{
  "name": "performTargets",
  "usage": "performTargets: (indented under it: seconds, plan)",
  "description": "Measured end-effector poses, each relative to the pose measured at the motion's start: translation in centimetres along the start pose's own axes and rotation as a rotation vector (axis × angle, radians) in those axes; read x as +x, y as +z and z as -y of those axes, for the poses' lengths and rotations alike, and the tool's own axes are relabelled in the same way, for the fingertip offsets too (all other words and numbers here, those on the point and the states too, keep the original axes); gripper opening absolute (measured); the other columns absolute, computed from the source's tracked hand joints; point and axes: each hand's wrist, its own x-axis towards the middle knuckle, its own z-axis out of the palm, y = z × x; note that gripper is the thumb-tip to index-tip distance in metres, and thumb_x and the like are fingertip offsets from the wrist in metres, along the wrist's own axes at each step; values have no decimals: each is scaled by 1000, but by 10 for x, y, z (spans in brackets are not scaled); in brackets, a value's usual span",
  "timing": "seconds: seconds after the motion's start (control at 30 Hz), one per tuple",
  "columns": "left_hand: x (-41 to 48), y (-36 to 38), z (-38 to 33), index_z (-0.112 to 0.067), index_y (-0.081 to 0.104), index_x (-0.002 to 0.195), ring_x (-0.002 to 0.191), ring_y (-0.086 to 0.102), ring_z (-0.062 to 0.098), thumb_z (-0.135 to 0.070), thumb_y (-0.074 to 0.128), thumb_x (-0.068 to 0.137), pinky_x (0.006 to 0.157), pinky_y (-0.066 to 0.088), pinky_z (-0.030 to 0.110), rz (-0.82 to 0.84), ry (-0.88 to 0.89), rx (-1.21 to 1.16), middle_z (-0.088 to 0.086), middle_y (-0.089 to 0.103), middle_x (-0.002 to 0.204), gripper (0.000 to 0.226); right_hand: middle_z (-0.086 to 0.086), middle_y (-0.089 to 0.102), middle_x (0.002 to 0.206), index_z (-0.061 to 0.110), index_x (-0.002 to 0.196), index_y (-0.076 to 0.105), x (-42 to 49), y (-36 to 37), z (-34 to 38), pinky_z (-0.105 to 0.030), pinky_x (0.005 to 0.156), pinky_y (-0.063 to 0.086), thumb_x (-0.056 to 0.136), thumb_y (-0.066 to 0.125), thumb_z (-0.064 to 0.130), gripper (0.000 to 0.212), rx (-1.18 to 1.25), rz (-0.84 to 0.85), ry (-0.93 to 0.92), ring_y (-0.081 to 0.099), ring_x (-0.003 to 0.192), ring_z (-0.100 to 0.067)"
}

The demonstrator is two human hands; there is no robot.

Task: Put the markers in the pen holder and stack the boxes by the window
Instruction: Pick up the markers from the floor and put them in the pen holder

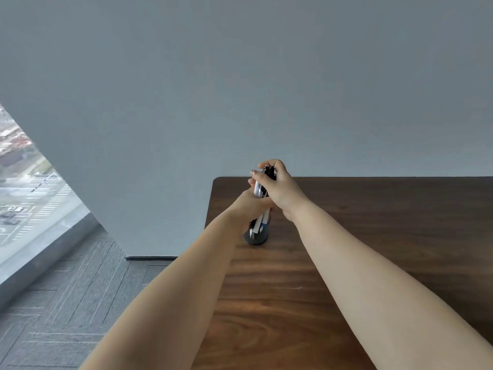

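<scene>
A pale grey wall (240, 76) fills the upper half of the view. Below it, a dark wooden table (373, 249) runs from its far left corner out to the right edge. Left of the table lies grey carpeted floor (66, 303), and a window (26, 196) slants along the left edge, looking down on streets and parked cars.

Both bare forearms reach forward over the table's left side and meet near its far left corner. The right hand (282, 189) is on top, its fingers curled round the upper ends of a bundle of markers (259, 188) with white barrels and dark caps. The left hand (249, 204) sits just beneath, wrapped round the middle of the same bundle, so the two hands touch.

The black mesh pen holder (256, 238) stands upright on the table just inside the left edge, close to the far corner, directly under the hands. The bundle is nearly upright, and white barrels reach down into the holder's mouth; whether they touch its bottom I cannot tell.
</scene>
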Motion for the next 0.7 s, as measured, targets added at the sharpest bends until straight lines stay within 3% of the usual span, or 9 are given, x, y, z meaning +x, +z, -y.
performTargets:
  seconds: [0.07, 0.17, 0.3, 0.4, 0.47, 0.6, 0.7]
  plan:
    - [29, -5, 7, -13, 52, 82, 54, 54, 13, -15, 52, 90, 44, 44, 12, -24, 31, 0, 5, 57, 66, 8, -11, 65, 103, 16, 108, 47, 31, -1, -10, -15, 64, 52, 92, 63, 21, 23, -60, 12, -28, 66, 81, -2]
    - [70, -7, 22, -12, 52, 93, 62, 56, 17, -13, 52, 89, 60, 47, 23, -39, 79, -28, 11, 58, 71, 4, -10, 63, 101, 18, 104, 48, 72, -4, -32, -19, 73, 51, 90, 64, 19, 21, -90, 30, -35, 66, 80, -1]
    - [113, -2, 47, -17, 53, 95, 64, 56, 12, -11, 50, 88, 64, 47, 24, -58, 41, 25, 9, 60, 70, 9, -4, 58, 99, 27, 104, 50, 109, -11, -71, -24, 80, 48, 84, 72, 22, 30, -102, 22, 17, 59, 90, -15]
    - [137, 8, 70, -19, 53, 86, 73, 63, 15, -26, 50, 76, 87, 47, 36, -95, -25, 115, 3, 64, 64, 12, -1, 58, 94, 26, 98, 55, 125, -15, -96, -23, 76, 47, 81, 75, 20, 27, -96, 4, 55, 57, 85, -12]
    - [146, 12, 83, -23, 51, 78, 84, 64, 12, -34, 42, 67, 98, 32, 35, -162, -65, 262, 1, 70, 67, 17, 0, 58, 89, 22, 94, 57, 130, -17, -107, -24, 72, 48, 80, 75, 17, 23, -97, 4, 84, 57, 81, -13]
    - [148, 12, 87, -26, 40, 64, 90, 55, 13, -38, 41, 69, 85, 22, 31, -282, -60, 494, -2, 65, 71, 13, -1, 59, 87, 20, 89, 57, 137, -14, -117, -23, 70, 48, 79, 74, 16, 20, -71, -7, 102, 58, 78, -12]
    - [150, 10, 87, -21, 46, 72, 100, 50, 14, -35, 51, 78, 85, 20, 30, -307, -78, 565, -9, 52, 75, 17, -2, 61, 90, 18, 89, 57, 138, -13, -121, -17, 69, 49, 80, 73, 16, 19, -73, -16, 104, 59, 80, -11]
